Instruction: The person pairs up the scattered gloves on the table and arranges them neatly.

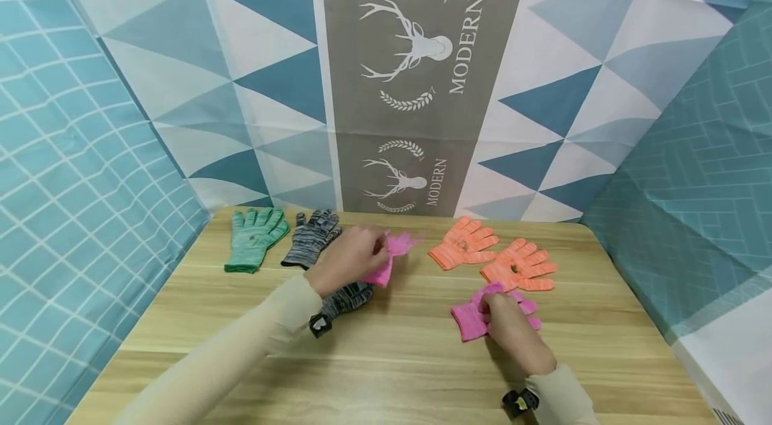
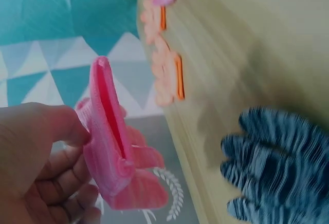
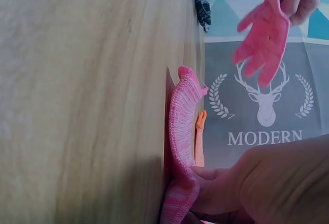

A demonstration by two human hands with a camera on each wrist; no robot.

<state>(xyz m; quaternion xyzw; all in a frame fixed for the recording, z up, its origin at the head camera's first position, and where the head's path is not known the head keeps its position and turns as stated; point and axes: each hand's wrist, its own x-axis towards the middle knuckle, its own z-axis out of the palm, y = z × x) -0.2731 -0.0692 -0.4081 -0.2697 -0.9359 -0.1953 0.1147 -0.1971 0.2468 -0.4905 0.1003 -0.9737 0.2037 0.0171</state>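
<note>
My left hand (image 1: 346, 259) pinches a pink knit glove (image 1: 380, 272) by its side near the cuff, holding it up above the table. In the left wrist view the cuff of this glove stands a little apart and its fingers hang away from my thumb. Farther right, a second pink glove (image 1: 467, 322) lies on the table. My right hand (image 1: 515, 334) grips it from above, and the right wrist view shows the knit bunched up at my thumb and fingers. Part of that glove is hidden under the hand.
Two orange gloves (image 1: 463, 244) lie behind the right pink one. At the back left are a green glove (image 1: 252, 237) and a dark grey striped glove (image 1: 310, 237). Another grey striped glove (image 1: 350, 297) lies partly under my left forearm. A patterned cloth (image 1: 398, 76) hangs behind the wooden table (image 1: 386, 371).
</note>
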